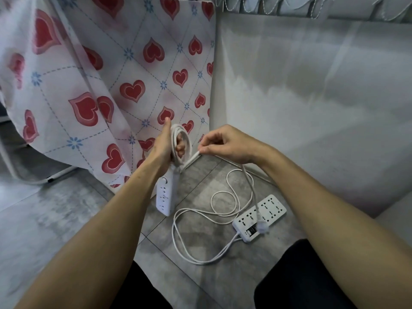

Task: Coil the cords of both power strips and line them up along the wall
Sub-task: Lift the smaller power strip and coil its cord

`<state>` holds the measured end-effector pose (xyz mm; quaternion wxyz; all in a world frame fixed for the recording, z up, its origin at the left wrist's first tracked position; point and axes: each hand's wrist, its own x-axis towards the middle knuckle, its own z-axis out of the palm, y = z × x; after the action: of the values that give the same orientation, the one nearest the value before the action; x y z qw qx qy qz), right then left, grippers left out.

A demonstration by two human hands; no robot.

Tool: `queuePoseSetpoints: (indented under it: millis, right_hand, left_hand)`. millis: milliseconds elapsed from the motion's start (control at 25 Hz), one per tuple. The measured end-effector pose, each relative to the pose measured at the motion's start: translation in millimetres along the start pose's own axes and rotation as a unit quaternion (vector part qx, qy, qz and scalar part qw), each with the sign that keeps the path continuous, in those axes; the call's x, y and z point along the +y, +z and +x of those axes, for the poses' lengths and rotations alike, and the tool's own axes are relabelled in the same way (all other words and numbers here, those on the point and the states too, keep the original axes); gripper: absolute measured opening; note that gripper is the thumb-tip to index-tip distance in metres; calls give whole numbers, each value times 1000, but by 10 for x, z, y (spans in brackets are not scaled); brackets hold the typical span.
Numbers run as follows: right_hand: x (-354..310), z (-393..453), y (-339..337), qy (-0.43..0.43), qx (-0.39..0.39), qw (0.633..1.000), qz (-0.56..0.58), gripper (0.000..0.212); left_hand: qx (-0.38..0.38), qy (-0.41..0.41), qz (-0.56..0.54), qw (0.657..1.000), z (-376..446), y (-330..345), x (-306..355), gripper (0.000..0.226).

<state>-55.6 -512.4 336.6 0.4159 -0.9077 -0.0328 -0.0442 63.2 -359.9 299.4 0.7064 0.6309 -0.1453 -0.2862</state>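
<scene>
Two power strips are in view, and both are white. Your left hand [166, 148], in the middle of the frame, is closed around a coil of cord [181, 143], with your fingers poking through the loops so they stay round and do not fall apart. The small power strip [166, 195] hangs down from that coil, just under your wrist, and its low end looks close to the floor [66, 208], though I cannot tell if it touches. Your right hand [225, 144] is just to the right of the coil. It pinches the loose end of the same cord between thumb and finger, most likely so you can guide the next loop on. From your right hand the cord drops down to its plug [263, 227], which dangles over the big power strip [259, 217] at the lower right of the middle. That big strip lies flat on the gray tiles, near the wall [312, 97] but at a slant, not yet lined up. Its own cord [200, 219] is a loose, loopy mess on the floor to its left, not coiled yet. A cloth with red hearts [100, 74] hangs at the upper left.
</scene>
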Motion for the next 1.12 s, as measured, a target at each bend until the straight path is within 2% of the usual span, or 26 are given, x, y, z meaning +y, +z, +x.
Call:
queuePoseSetpoints:
  millis: [200,320,480,600,720,960,1120]
  right_hand:
    - [-40,72,114,-2,146,989,-16,11]
    - [12,113,181,12,221,975,-11,13]
    - [31,142,196,49,251,967,8,32]
    - [51,158,127,63,232,968,65,31]
    - [204,51,19,122,205,959,150,27]
    - [678,-214,-67,189,161,959,140,26]
    - [810,-255,-19,247,124,951,139,18]
  left_hand:
    - [-133,-41,36,990,-115,157,-40,79]
    - [-175,-57,48,982,-148,172,-18,78]
    - [-212,-73,42,974,-141,126,22,76]
    - [-229,-76,5,971,-116,58,33,68]
    - [-219,-88,-93,967,-57,-45,66,60]
    - [-105,-116,-250,956,1,-126,71,61]
    - [-15,-120,-354,927,64,-132,74,69]
